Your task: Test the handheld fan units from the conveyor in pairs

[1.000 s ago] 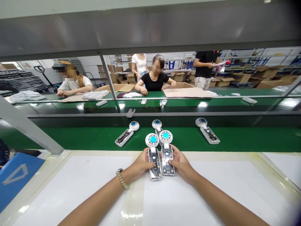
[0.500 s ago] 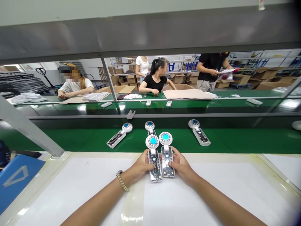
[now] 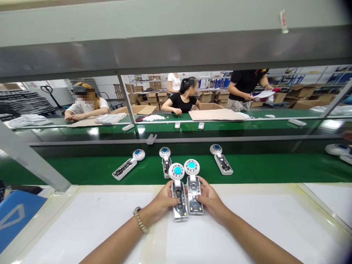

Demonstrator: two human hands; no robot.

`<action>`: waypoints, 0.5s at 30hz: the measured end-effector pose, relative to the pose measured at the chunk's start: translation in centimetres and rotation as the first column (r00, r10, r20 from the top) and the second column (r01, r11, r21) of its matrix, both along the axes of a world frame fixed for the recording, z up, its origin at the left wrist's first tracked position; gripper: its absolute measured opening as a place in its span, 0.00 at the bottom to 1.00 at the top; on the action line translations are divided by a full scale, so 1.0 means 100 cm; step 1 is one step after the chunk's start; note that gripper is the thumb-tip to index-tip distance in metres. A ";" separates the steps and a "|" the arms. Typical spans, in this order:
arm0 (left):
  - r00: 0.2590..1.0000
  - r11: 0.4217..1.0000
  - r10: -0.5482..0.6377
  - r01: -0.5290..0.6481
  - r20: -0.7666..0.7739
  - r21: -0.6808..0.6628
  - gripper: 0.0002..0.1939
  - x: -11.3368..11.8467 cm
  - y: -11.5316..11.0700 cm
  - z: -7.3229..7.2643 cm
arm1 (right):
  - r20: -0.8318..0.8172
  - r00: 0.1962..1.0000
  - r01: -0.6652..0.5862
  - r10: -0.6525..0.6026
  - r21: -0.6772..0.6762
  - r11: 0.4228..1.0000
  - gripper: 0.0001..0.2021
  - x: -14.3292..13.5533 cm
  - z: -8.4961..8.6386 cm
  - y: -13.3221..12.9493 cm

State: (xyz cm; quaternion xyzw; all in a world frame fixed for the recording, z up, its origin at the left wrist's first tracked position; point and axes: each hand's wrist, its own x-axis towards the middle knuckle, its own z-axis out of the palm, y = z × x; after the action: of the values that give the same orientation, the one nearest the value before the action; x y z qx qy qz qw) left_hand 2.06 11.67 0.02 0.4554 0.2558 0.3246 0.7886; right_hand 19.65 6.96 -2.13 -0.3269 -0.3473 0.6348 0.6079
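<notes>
My left hand (image 3: 165,200) is closed around a handheld device (image 3: 180,211) with a clear case, a visible circuit board and a round white head with a blue centre. A matching device (image 3: 195,203) is in my right hand (image 3: 210,198), thumb resting on its front. Both are held upright side by side over the near table edge, their heads almost touching. Just behind them on the green belt lies another such device (image 3: 166,167), partly overlapped by the left one's head. Two more, a left device (image 3: 125,168) and a right device (image 3: 223,164), lie farther out.
A white-topped table (image 3: 118,227) lies under my forearms, with a blue folder (image 3: 22,216) at left. The green belt (image 3: 261,168) crosses ahead; another device (image 3: 337,149) shows at its right end. Beyond a rail, co-workers sit and stand near cardboard (image 3: 217,114). A metal beam (image 3: 176,51) spans overhead.
The devices on the near belt have shifted left, and another has appeared at the right edge. Small white parts on the far belt have slid slightly right. Both hands keep their holds.
</notes>
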 end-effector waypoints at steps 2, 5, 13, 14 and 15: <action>1.000 1.000 0.005 -0.005 0.021 0.001 0.30 0.000 0.000 -0.001 | -0.059 0.998 0.016 -0.017 -0.015 1.000 0.32 -0.002 0.004 0.002; 0.996 0.995 0.082 -0.084 -0.033 -0.056 0.27 0.001 0.003 -0.004 | -0.185 0.983 -0.037 0.014 -0.124 0.992 0.20 -0.004 0.013 0.005; 0.958 0.937 0.263 -0.282 -0.112 -0.205 0.28 0.001 0.012 0.007 | -0.200 0.968 0.108 -0.153 -0.222 0.969 0.33 0.045 0.024 0.020; 0.956 0.938 0.259 -0.284 -0.141 -0.200 0.29 0.003 0.015 0.010 | -0.095 0.969 0.203 -0.226 -0.204 0.958 0.33 0.057 0.026 0.025; 0.946 0.937 0.261 -0.297 -0.192 -0.186 0.30 0.005 0.020 0.013 | 0.030 0.952 0.304 -0.304 -0.175 0.936 0.33 0.069 0.028 0.031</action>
State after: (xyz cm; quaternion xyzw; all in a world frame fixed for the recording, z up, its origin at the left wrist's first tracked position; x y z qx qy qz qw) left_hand 2.54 13.66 1.30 0.3528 0.4153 0.3655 0.7546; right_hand 26.57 10.06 0.64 -0.4302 -0.2355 0.5613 0.6666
